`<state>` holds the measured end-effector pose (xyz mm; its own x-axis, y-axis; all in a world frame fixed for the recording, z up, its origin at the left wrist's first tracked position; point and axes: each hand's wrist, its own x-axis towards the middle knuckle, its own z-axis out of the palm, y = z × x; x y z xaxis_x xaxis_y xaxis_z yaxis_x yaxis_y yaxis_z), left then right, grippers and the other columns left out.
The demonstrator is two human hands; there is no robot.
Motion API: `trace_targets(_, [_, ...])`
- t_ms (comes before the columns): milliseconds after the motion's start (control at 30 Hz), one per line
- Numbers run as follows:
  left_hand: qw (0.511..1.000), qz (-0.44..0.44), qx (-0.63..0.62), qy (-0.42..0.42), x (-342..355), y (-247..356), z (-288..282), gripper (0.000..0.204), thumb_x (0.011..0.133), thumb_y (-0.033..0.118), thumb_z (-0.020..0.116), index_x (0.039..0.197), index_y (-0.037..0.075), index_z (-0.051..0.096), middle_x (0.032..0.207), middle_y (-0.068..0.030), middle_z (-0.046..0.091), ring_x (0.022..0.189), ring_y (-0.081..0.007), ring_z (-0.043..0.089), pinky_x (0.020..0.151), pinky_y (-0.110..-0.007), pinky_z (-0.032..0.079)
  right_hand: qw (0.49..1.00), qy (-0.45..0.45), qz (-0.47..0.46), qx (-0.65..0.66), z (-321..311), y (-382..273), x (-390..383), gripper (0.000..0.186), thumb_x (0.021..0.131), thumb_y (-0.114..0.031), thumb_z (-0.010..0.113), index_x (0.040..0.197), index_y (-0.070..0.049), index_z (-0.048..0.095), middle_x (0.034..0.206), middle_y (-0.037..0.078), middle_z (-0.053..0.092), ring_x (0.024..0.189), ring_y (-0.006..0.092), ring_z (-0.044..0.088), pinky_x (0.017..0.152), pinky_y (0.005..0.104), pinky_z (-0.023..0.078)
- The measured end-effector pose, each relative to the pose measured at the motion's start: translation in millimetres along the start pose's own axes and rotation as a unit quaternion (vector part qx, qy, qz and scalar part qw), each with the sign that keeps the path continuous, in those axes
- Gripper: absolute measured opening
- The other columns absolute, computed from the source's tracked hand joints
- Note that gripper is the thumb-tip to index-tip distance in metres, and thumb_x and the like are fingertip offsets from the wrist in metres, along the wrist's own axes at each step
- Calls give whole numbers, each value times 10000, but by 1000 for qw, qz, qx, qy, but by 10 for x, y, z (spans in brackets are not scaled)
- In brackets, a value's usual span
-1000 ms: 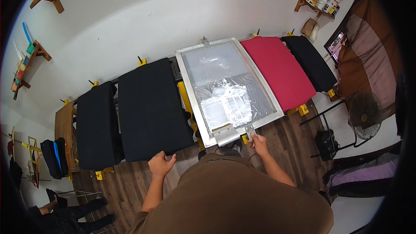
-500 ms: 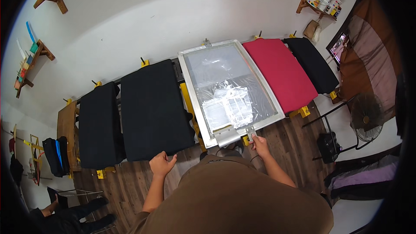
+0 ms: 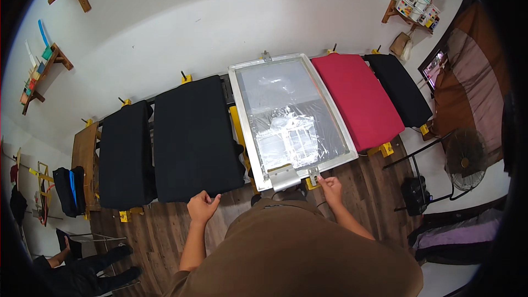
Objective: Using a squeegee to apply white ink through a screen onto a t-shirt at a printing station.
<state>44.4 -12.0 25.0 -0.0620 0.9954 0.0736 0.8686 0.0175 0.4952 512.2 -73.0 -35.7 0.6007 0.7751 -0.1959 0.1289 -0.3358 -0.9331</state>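
Shifted slightly rightward, my right hand [image 3: 331,190] is now beside the clip [image 3: 314,175] on the screen's [image 3: 291,115] near edge; I cannot tell whether it grips. My left hand [image 3: 202,207], thumb apart from curled fingers, is by the black cloth [image 3: 195,137]. Red cloth [image 3: 360,102] flanks the screen.

Frame [image 3: 251,129]: dull metal; film in it [image 3: 289,135]: glossy, wrinkled plas. Blk cloth [image 3: 192,137], 9 o'clock, & red cloth [image 3: 360,102], 2 o'clock: matt.

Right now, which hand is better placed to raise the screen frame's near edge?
Likely the right hand: it's at the small bracket on the near edge of the screen frame. The left hand is farther off, by a black-covered board.
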Motion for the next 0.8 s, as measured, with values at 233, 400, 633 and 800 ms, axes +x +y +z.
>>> trace_targets(233, [986,41,-150,-55,45,885,107,410,794,364,860,697,69,592,582,-74,576,514,-232,575,507,-349,451,893,-188,-325,-248,274,-926,-52,442,748,-333,905,987,-93,621,887,26,599,852,197,604,765,341,492])
trace_targets(400, [955,215,-146,-142,276,1664,326,489,675,417,908,910,44,696,839,-105,678,808,-308,686,711,-408,541,759,-369,-428,-323,565,-1260,202,553,652,-316,910,1078,-114,620,1159,52,582,1124,295,555,973,452,424])
trace_targets(633, [942,287,31,-170,381,2096,705,414,687,232,852,975,10,656,946,-159,647,847,-333,678,760,-431,539,721,-448,-431,-307,769,-1336,562,400,682,-207,806,1035,-101,651,1006,87,625,1000,311,613,847,447,493])
trace_targets(800, [941,265,177,-115,487,2245,1054,148,774,67,680,904,23,626,910,-143,624,768,-286,661,711,-398,526,731,-395,-450,-325,991,-1319,597,308,701,-139,757,960,-46,618,953,125,614,942,331,614,781,442,533])
